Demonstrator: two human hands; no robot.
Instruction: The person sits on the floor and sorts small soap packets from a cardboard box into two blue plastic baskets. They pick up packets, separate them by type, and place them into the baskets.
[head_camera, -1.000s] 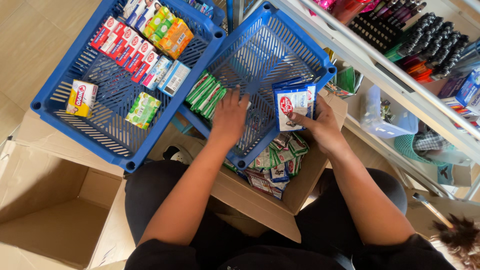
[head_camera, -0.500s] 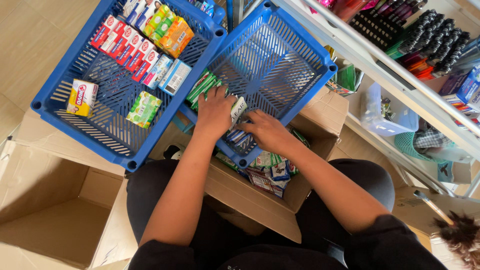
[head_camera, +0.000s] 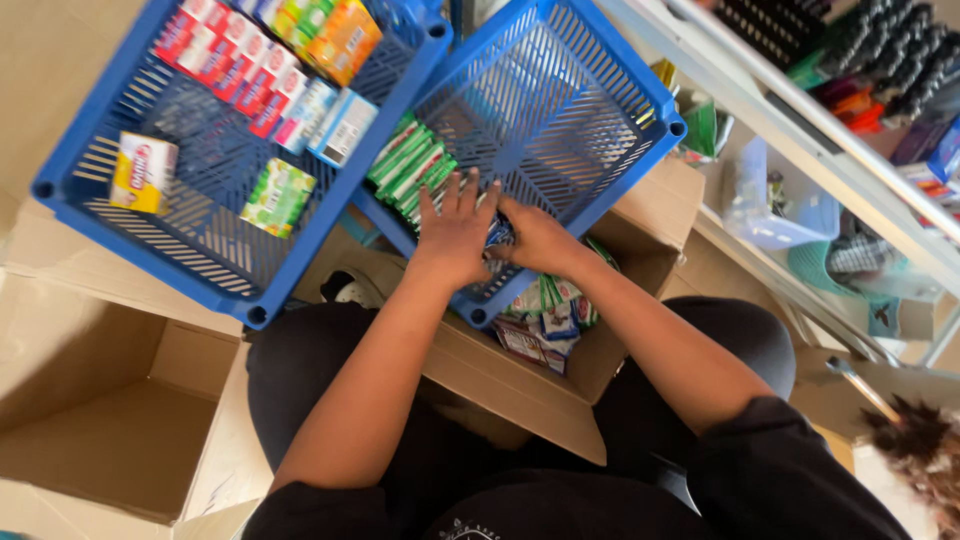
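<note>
With the left hand (head_camera: 455, 228) spread flat and the right hand (head_camera: 535, 235) pinching a small packet (head_camera: 498, 235) at the blue basket (head_camera: 560, 100)'s near corner, the green boxes (head_camera: 410, 165) alongside could get knocked askew.

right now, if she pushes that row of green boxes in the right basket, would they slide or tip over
The green boxes look like light, stiff cartons lying flat, so they would probably slide rather than tip. The blue basket has a slotted floor, which may snag edges. The left hand rests beside the row; loose ends could fan out.
</note>
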